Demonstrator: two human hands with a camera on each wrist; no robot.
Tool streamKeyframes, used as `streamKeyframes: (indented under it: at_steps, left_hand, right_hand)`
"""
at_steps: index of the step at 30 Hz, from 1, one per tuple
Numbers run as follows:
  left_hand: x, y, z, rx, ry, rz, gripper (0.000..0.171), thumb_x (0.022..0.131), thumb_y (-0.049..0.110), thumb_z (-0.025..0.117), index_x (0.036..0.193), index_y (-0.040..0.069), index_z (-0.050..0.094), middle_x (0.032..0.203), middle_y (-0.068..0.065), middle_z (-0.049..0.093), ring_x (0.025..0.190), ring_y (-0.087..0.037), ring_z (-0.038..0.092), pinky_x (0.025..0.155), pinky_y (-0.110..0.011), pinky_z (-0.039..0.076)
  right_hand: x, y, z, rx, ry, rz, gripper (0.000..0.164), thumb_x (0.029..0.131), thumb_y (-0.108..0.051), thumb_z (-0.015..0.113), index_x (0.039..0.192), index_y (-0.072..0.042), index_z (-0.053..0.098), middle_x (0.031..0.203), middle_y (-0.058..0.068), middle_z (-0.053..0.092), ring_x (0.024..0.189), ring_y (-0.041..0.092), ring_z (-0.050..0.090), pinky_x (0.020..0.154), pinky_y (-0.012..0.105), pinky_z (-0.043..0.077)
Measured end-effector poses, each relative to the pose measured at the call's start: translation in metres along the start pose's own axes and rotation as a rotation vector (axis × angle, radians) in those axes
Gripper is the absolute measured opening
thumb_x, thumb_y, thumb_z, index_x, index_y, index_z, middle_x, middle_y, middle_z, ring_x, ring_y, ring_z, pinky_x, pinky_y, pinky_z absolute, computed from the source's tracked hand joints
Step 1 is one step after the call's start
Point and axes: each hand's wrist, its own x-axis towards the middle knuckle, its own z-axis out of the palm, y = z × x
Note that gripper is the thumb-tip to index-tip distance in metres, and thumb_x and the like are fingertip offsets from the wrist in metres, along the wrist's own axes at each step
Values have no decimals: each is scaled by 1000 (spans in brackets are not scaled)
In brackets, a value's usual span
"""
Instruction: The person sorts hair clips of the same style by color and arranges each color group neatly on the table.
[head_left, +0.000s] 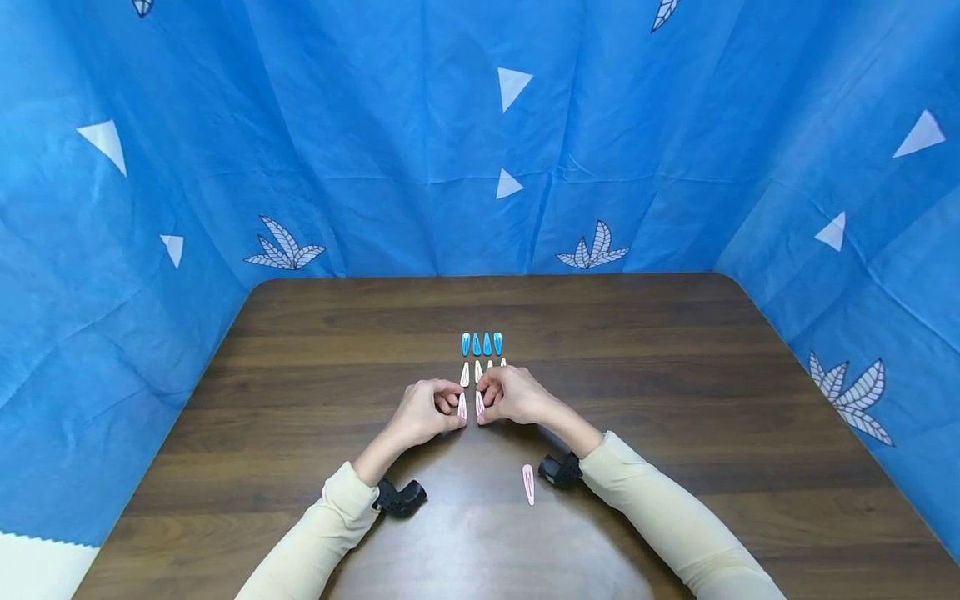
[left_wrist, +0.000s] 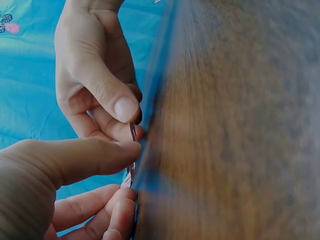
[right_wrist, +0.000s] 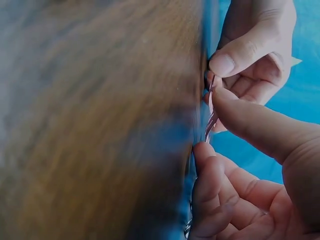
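In the head view my left hand (head_left: 426, 412) pinches a pink snap hair clip (head_left: 462, 406) between thumb and fingers at the tabletop. Just to its right, my right hand (head_left: 517, 395) holds a second pink hair clip (head_left: 480, 404) by its ends. The two clips stand side by side, a small gap apart. Directly beyond them lies a row of cream hair clips (head_left: 465, 375), partly hidden by the right hand. Both wrist views show thumbs and fingertips close to the table surface, with the clips seen edge-on.
Farther back is a row of several blue hair clips (head_left: 476, 344). A loose pink hair clip (head_left: 528, 485) lies nearer me, beside the right wrist's black camera (head_left: 561, 470). The brown wooden table (head_left: 300, 333) is bordered by a blue patterned curtain (head_left: 420, 125).
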Motion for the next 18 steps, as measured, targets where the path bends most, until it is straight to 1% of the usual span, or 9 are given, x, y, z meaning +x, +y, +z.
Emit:
streamKeyframes:
  at_steps: [8,12,18]
  left_hand:
    - [1,-2,3,26,-3,-5,38,65,4,83,102,1,73,78,-1,64,69,-7,58,65,-18,45]
    - [1,-4,4,34,11,-4,37,65,4,83,100,2,73,77,1,63,69,-7,56,65,-18,44]
    - [1,-4,4,33,26,-10,37,64,4,84,99,2,73,77,1,62,68,-7,56,64,-19,43]
  right_hand:
    - [-1,4,2,-17,-1,4,39,67,-14,89,98,-6,67,75,-1,67,62,5,58,60,21,47]
    - [-1,5,2,-11,9,-2,39,66,-14,89,98,-6,67,74,-2,66,61,4,58,59,20,47]
    - [0,4,3,4,15,-18,40,66,-14,90,98,-5,67,75,0,67,61,4,58,59,20,48]
